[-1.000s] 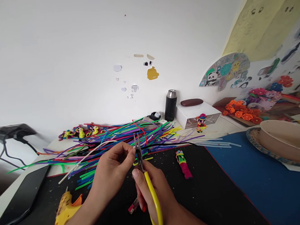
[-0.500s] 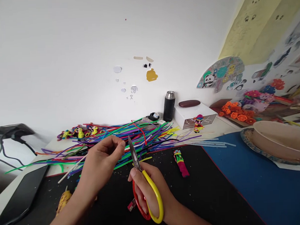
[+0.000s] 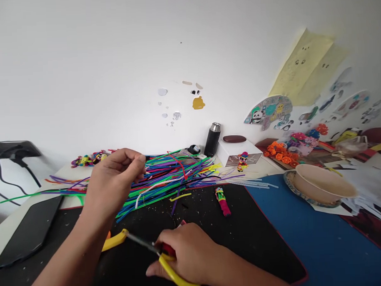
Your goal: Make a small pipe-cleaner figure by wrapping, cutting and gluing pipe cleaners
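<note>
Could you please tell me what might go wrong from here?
The scissors in the right hand point toward the left forearm, so a careless sweep could nick it. Their tips also appear close to the yellow glue gun and might knock it. Loose pipe cleaners lie heaped near the standing black thermos, so tugging them could perhaps topple it.

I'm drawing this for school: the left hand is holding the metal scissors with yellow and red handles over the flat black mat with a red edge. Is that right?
Not quite: it's the right hand that's holding the scissors over the black mat. The head view shows it.
</note>
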`<action>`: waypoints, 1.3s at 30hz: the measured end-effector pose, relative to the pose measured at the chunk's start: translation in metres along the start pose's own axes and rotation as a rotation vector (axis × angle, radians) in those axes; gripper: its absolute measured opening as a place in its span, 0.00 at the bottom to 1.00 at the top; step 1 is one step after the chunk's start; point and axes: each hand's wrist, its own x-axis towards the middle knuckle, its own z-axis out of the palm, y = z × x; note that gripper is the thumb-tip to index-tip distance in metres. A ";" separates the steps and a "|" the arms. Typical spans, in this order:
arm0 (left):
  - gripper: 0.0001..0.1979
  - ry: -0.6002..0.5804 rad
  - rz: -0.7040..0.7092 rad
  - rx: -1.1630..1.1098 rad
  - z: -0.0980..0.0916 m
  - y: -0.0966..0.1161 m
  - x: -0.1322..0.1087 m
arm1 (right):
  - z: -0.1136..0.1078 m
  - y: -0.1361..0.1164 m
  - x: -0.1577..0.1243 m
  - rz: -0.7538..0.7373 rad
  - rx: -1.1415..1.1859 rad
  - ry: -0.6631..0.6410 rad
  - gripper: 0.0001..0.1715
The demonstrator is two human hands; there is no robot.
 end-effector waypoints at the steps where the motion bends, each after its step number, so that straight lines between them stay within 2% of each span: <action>1: 0.12 -0.031 -0.003 -0.002 0.001 -0.001 0.001 | -0.001 -0.001 -0.003 -0.032 -0.122 -0.031 0.30; 3: 0.13 -0.101 -0.016 0.008 0.003 -0.004 0.003 | -0.004 -0.002 -0.009 -0.055 -0.287 -0.109 0.28; 7: 0.15 -0.256 -0.063 0.011 0.009 -0.011 0.005 | -0.014 -0.009 -0.018 -0.053 -0.470 -0.263 0.21; 10: 0.15 -0.354 -0.081 0.029 0.014 -0.019 0.007 | -0.024 -0.017 -0.021 -0.073 -0.479 -0.323 0.21; 12: 0.15 -0.407 -0.078 0.048 0.016 -0.023 0.008 | -0.030 -0.018 -0.019 -0.074 -0.388 -0.328 0.17; 14: 0.14 -0.460 -0.073 0.067 0.017 -0.027 0.009 | -0.034 -0.012 -0.013 -0.026 -0.217 -0.266 0.13; 16: 0.14 -0.510 -0.072 0.095 0.018 -0.030 0.010 | -0.037 0.000 -0.003 0.111 0.053 -0.110 0.09; 19: 0.15 -0.568 -0.053 0.157 0.020 -0.033 0.009 | -0.041 0.020 0.018 0.266 0.487 0.064 0.16; 23: 0.15 -0.634 -0.028 0.266 0.026 -0.037 0.007 | -0.047 0.035 0.044 0.211 0.810 0.300 0.26; 26: 0.15 -0.663 -0.047 0.307 0.030 -0.042 0.006 | -0.045 0.040 0.052 0.186 0.952 0.392 0.28; 28: 0.15 -0.677 -0.068 0.322 0.033 -0.046 0.005 | -0.041 0.044 0.051 0.196 1.008 0.394 0.29; 32: 0.15 -0.705 -0.114 0.349 0.039 -0.052 0.002 | -0.037 0.054 0.042 0.224 1.028 0.273 0.31; 39: 0.16 -0.771 -0.129 0.411 0.045 -0.054 -0.004 | -0.040 0.057 0.038 0.255 1.066 0.222 0.27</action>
